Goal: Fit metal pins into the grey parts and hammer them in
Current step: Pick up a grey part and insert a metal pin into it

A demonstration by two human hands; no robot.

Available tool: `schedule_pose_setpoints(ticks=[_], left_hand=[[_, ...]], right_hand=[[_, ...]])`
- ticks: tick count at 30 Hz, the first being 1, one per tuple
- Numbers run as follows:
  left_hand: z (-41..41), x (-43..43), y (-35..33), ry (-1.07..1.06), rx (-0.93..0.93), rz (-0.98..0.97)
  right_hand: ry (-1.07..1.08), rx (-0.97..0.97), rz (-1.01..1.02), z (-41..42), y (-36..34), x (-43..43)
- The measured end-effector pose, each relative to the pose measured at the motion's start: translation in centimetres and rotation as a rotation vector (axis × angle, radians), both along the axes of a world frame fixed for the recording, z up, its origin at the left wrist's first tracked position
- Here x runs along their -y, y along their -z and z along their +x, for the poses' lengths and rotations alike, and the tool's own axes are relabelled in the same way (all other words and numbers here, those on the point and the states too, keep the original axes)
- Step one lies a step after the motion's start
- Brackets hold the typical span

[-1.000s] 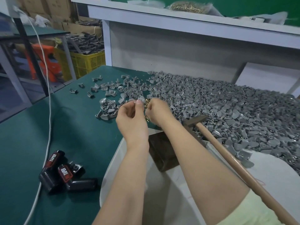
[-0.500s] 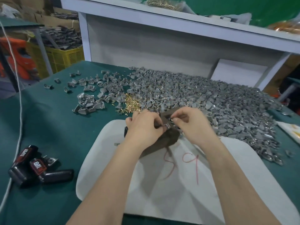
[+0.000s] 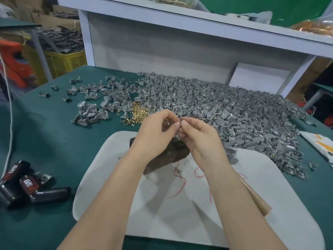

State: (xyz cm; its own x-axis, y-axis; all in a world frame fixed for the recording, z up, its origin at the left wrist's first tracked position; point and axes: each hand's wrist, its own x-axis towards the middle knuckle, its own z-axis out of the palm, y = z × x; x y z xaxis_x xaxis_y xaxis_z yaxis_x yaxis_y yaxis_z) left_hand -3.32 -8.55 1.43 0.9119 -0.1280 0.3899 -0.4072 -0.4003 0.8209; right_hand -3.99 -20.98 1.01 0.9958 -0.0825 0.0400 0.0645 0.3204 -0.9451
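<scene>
Bare left hand (image 3: 155, 130) and right hand (image 3: 200, 136) pinching a small grey plastic part (image 3: 175, 137) together over a dark brown block (image 3: 167, 156) on a white pad (image 3: 180, 213), green desk (image 3: 45, 141), broad heap of grey parts (image 3: 225, 109) behind, small pile of brass pins (image 3: 138, 114) at its left edge

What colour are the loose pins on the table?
Gold, brass-like; the pin pile shows best in the head view.

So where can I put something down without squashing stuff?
Bare green table between the black tools and the small clump of grey parts, and the white pad at its near-left corner. Crowded: the big grey heap on the right and the brass pins.
</scene>
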Motion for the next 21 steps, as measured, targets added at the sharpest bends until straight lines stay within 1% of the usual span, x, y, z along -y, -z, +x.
schedule_pose_setpoints(ticks=[2,5,8,10,11,12,14,15,16,17,19,21], left_hand=[[-0.1,0.1,-0.1,-0.005,0.019,-0.015],[0.0,0.1,0.0,0.0,0.052,-0.011],[0.0,0.0,0.1,-0.002,0.086,0.008],[0.0,0.0,0.1,-0.007,0.089,0.008],[0.0,0.0,0.1,-0.013,0.087,0.011],[0.1,-0.1,0.1,-0.024,0.085,0.014],[0.1,-0.4,0.3,-0.041,0.063,0.044],[0.2,-0.6,0.4,-0.041,0.038,0.088],[0.3,-0.7,0.5,-0.039,0.008,0.155],[0.3,-0.8,0.7,-0.04,-0.025,0.236],[0.3,-0.8,1.0,-0.045,-0.08,0.363],[0.2,-0.7,0.9,-0.055,-0.087,0.397]], right_hand=[[-0.047,-0.052,0.168,0.0,-0.2,-0.1],[-0.108,-0.126,0.313,0.0,-0.4,0.1],[-0.134,-0.177,0.386,0.0,-0.4,0.0],[-0.14,-0.166,0.394,0.0,-0.3,0.1],[-0.11,-0.116,0.287,0.0,-0.2,0.3],[-0.04,-0.039,0.047,0.0,-0.1,0.6],[0.156,0.106,-0.673,0.1,0.3,1.2],[0.198,0.154,-0.924,0.1,0.5,1.3],[0.194,0.182,-1.065,0.1,0.6,1.2],[0.174,0.202,-1.135,0.0,0.9,1.1],[0.154,0.224,-1.202,0.2,1.2,0.9],[0.159,0.229,-1.237,0.2,1.2,0.6]])
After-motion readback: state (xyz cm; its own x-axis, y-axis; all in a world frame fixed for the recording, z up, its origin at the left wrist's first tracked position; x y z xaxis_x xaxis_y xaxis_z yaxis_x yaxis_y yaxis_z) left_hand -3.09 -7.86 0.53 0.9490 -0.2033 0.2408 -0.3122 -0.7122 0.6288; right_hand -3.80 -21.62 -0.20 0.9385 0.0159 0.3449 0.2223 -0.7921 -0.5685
